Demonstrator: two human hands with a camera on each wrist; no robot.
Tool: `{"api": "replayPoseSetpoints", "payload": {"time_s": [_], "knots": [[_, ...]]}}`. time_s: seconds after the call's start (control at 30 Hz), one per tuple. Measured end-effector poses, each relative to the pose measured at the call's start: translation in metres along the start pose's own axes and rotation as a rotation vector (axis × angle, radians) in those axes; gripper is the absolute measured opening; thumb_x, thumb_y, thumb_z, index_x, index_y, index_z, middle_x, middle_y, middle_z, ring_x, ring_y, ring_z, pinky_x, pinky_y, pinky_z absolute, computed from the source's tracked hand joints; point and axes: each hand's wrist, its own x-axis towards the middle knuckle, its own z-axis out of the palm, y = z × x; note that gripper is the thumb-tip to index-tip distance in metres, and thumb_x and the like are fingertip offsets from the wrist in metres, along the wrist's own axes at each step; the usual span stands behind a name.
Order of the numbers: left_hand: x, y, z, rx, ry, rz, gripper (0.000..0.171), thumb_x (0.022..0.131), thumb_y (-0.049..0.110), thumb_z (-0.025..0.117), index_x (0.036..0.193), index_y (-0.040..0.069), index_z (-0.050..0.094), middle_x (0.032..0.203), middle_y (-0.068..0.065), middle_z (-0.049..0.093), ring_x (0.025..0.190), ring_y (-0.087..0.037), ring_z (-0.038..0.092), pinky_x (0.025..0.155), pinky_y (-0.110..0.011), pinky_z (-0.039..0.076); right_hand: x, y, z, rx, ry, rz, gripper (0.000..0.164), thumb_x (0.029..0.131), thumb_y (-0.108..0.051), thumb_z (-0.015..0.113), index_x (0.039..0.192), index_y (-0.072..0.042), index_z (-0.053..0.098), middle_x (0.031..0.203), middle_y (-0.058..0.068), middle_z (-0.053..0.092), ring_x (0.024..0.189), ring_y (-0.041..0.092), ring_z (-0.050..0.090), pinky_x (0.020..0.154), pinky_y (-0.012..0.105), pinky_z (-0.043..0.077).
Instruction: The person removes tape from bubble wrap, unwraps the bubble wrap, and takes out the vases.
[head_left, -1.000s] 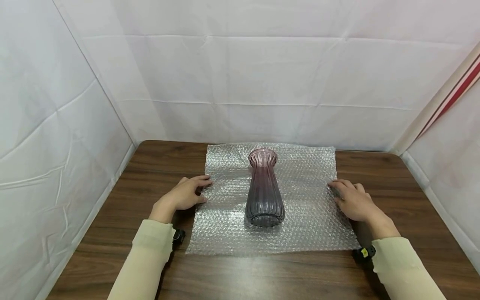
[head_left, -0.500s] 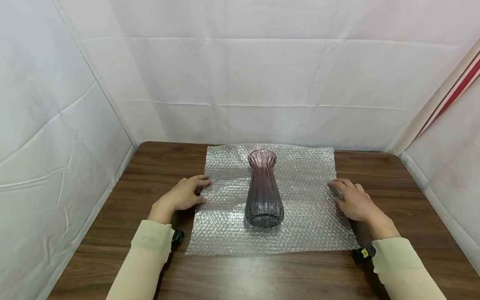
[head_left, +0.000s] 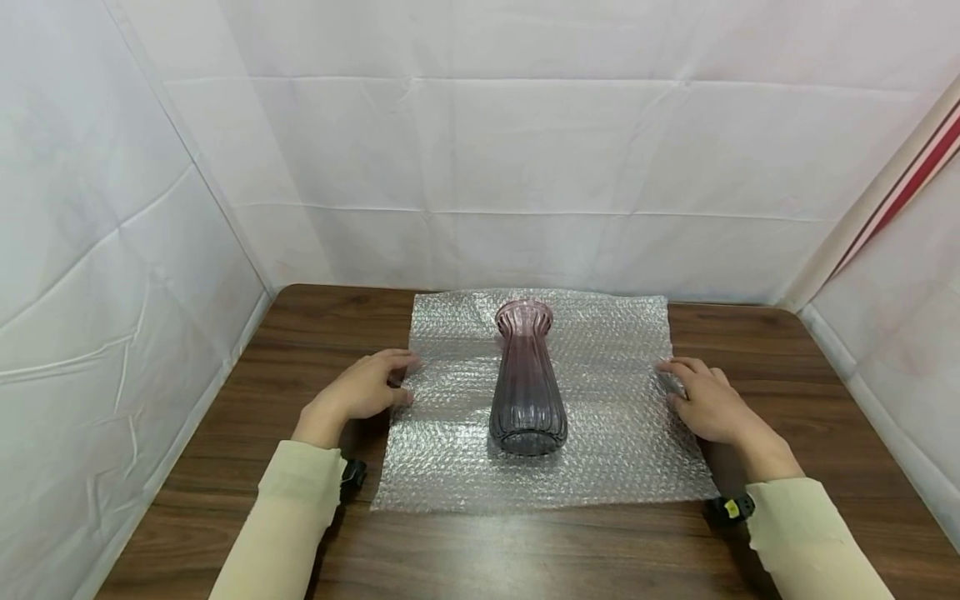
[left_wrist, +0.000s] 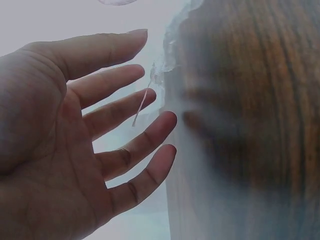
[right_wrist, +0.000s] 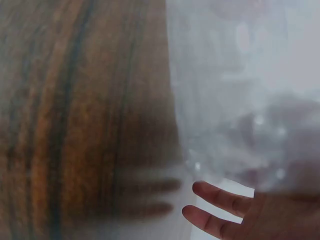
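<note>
A ribbed glass vase (head_left: 528, 383), pink at its flared mouth and grey toward the base, lies on its side on a sheet of bubble wrap (head_left: 450, 475). Its mouth points to the back of the table. At the sheet's left edge is my left hand (head_left: 360, 389); the left wrist view shows its fingers (left_wrist: 122, 111) spread and slightly bent, with nothing gripped. My right hand (head_left: 708, 402) reaches the right edge, fingertips right at the wrap. In the right wrist view, clear wrap covers part of that hand, and two extended fingers (right_wrist: 220, 196) show below it.
The brown wood-grain table (head_left: 480, 558) carries the sheet near its back edge. White cloth walls (head_left: 525, 150) stand behind and at both sides. Small black devices sit at the left wrist (head_left: 353, 475) and right wrist (head_left: 731, 508).
My left fingertips have drawn back very slightly to the left. The right hand, vase and bubble wrap stay practically where they were.
</note>
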Motion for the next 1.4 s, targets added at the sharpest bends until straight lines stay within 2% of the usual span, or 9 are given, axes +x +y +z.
{"api": "replayPoseSetpoints", "payload": {"time_s": [0.13, 0.23, 0.37, 0.47, 0.8, 0.93, 1.03, 1.17, 1.4], "knots": [[-0.002, 0.002, -0.002, 0.004, 0.011, -0.008, 0.064, 0.100, 0.020, 0.070, 0.158, 0.012, 0.045, 0.166, -0.015, 0.038, 0.138, -0.040, 0.052, 0.111, -0.059, 0.044, -0.002, -0.004, -0.003, -0.002, 0.008, -0.002, 0.051, 0.104, -0.011, 0.053, 0.153, -0.001, 0.045, 0.158, 0.034, 0.030, 0.132, 0.059, 0.033, 0.101, 0.076, 0.034], [-0.003, 0.003, -0.004, 0.013, 0.018, -0.012, 0.062, 0.101, 0.021, 0.068, 0.158, 0.013, 0.045, 0.166, -0.016, 0.037, 0.142, -0.042, 0.046, 0.112, -0.061, 0.042, -0.002, -0.007, -0.006, -0.015, 0.016, -0.011, 0.051, 0.104, -0.011, 0.053, 0.153, 0.000, 0.045, 0.158, 0.035, 0.031, 0.132, 0.059, 0.034, 0.102, 0.075, 0.034], [-0.003, 0.006, -0.006, 0.024, 0.027, -0.009, 0.060, 0.103, 0.023, 0.065, 0.158, 0.013, 0.044, 0.166, -0.018, 0.036, 0.151, -0.048, 0.032, 0.117, -0.066, 0.034, -0.003, -0.012, -0.009, -0.025, 0.027, -0.020, 0.051, 0.104, -0.012, 0.054, 0.152, 0.001, 0.046, 0.156, 0.035, 0.033, 0.132, 0.058, 0.035, 0.103, 0.074, 0.034], [-0.004, 0.008, -0.006, 0.029, 0.035, -0.002, 0.061, 0.103, 0.024, 0.065, 0.159, 0.013, 0.043, 0.165, -0.018, 0.038, 0.152, -0.049, 0.028, 0.119, -0.067, 0.030, -0.004, -0.015, -0.010, -0.018, 0.027, -0.020, 0.050, 0.106, -0.016, 0.054, 0.152, 0.001, 0.046, 0.156, 0.035, 0.035, 0.133, 0.056, 0.036, 0.103, 0.073, 0.035], [-0.003, 0.015, -0.007, 0.014, 0.047, 0.042, 0.060, 0.106, 0.026, 0.060, 0.161, 0.013, 0.039, 0.161, -0.018, 0.044, 0.147, -0.041, 0.043, 0.114, -0.062, 0.040, -0.005, -0.029, -0.011, 0.070, 0.004, -0.010, 0.055, 0.111, -0.031, 0.047, 0.156, 0.001, 0.041, 0.157, 0.034, 0.036, 0.140, 0.056, 0.034, 0.106, 0.075, 0.034], [-0.002, 0.016, -0.006, -0.002, 0.044, 0.032, 0.060, 0.107, 0.028, 0.058, 0.162, 0.013, 0.038, 0.161, -0.018, 0.044, 0.144, -0.040, 0.048, 0.112, -0.062, 0.043, -0.005, -0.032, -0.010, 0.080, 0.002, -0.009, 0.059, 0.112, -0.036, 0.044, 0.157, 0.001, 0.039, 0.155, 0.034, 0.038, 0.136, 0.056, 0.044, 0.102, 0.073, 0.041], [-0.002, 0.017, -0.005, -0.020, 0.042, 0.025, 0.060, 0.108, 0.030, 0.057, 0.162, 0.014, 0.037, 0.159, -0.018, 0.047, 0.128, -0.037, 0.060, 0.104, -0.056, 0.048, -0.006, -0.036, -0.009, 0.090, 0.006, -0.015, 0.062, 0.112, -0.042, 0.043, 0.157, 0.001, 0.039, 0.154, 0.034, 0.040, 0.130, 0.053, 0.052, 0.098, 0.069, 0.046], [-0.003, 0.020, -0.003, -0.025, 0.042, 0.031, 0.061, 0.109, 0.033, 0.055, 0.162, 0.011, 0.036, 0.157, -0.018, 0.050, 0.115, -0.032, 0.064, 0.098, -0.053, 0.050, -0.006, -0.039, -0.007, 0.126, 0.001, -0.016, 0.067, 0.111, -0.047, 0.041, 0.157, 0.002, 0.038, 0.156, 0.034, 0.038, 0.130, 0.052, 0.054, 0.098, 0.067, 0.048], [-0.005, 0.026, 0.002, -0.056, 0.038, 0.043, 0.063, 0.109, 0.036, 0.054, 0.162, 0.009, 0.035, 0.159, -0.016, 0.049, 0.133, -0.038, 0.059, 0.105, -0.057, 0.050, -0.004, -0.045, -0.003, 0.148, 0.005, -0.038, 0.066, 0.112, -0.046, 0.041, 0.156, 0.004, 0.039, 0.156, 0.033, 0.041, 0.127, 0.050, 0.056, 0.096, 0.063, 0.051]]}}
